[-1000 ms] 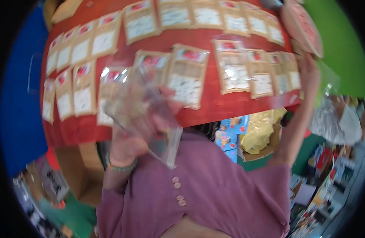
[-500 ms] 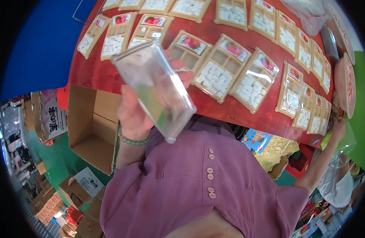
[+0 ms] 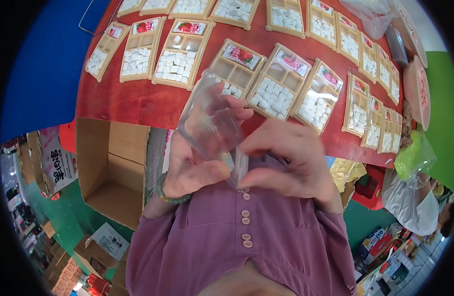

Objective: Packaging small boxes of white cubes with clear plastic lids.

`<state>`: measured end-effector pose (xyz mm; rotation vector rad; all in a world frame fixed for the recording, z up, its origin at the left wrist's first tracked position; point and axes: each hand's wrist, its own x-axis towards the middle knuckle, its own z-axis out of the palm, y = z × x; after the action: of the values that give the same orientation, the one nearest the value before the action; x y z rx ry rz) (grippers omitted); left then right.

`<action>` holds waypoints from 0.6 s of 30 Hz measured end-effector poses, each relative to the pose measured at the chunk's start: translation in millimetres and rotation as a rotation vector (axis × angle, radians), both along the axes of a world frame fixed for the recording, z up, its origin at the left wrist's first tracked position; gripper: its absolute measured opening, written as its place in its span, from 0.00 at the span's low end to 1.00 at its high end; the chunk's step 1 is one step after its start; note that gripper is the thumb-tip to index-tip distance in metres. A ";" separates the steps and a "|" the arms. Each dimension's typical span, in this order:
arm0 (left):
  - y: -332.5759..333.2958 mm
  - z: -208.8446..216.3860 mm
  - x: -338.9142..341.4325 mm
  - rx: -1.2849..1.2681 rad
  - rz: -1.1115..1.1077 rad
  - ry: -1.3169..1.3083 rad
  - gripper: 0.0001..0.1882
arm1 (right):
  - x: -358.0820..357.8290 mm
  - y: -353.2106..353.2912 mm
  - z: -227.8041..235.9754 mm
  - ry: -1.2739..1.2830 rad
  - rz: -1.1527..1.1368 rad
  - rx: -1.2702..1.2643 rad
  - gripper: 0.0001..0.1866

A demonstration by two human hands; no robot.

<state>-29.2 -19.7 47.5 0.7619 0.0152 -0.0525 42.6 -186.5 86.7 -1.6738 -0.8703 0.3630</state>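
Clear plastic box lids (image 3: 207, 130), several perhaps nested together, are held over the table's near edge. My left hand (image 3: 190, 172) supports them from the left, thumb at the front and fingers behind. My right hand (image 3: 293, 155) pinches their lower right end between thumb and fingers. Just beyond lies an uncovered beige compartment tray (image 3: 232, 70) with a strawberry-printed packet and white marshmallow-like pieces, partly hidden by the lids. Beside it sits a fuller tray (image 3: 272, 93) of the same kind. Further right, a similar tray (image 3: 316, 101) wears a clear lid.
More filled trays (image 3: 175, 61) stand in rows on the red table (image 3: 113, 106). Pink tubs (image 3: 418, 91) and a clear bag (image 3: 372, 17) line its right side. An opened cardboard box (image 3: 96, 163) stands below the left edge. Another person in white (image 3: 409, 197) is at the right.
My right hand has come in from the table's far right side and taken hold of the lids' end. My left hand has shifted the lids slightly right and tilted them.
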 end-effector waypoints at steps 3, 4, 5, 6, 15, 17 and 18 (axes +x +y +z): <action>12.7 -1.1 -2.6 0.143 -0.001 -0.028 0.53 | -9.5 17.7 -9.4 0.094 0.146 -0.022 0.11; 15.3 -2.2 -4.5 0.136 -0.006 -0.030 0.53 | -10.8 21.5 -11.1 0.202 0.194 0.021 0.09; 17.5 -4.3 -6.1 0.113 -0.004 -0.038 0.54 | -11.9 24.0 -12.3 0.312 0.241 0.064 0.07; 19.6 -7.5 -7.7 0.088 0.000 -0.047 0.54 | -13.6 25.7 -13.7 0.436 0.250 0.055 0.06; 28.1 -9.1 -13.5 -0.123 -0.129 0.007 0.53 | -15.9 31.0 -31.3 0.728 0.364 0.126 0.04; 29.5 -13.4 -15.4 -0.102 -0.118 -0.021 0.53 | -16.7 32.0 -25.7 0.711 0.360 0.104 0.04; 30.7 -15.2 -15.7 -0.082 -0.118 -0.053 0.53 | -17.0 32.4 -24.1 0.688 0.346 0.083 0.05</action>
<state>-44.9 10.9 32.3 0.6815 -0.0824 -0.1444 25.6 -154.1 62.6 -1.1847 -0.6298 1.0520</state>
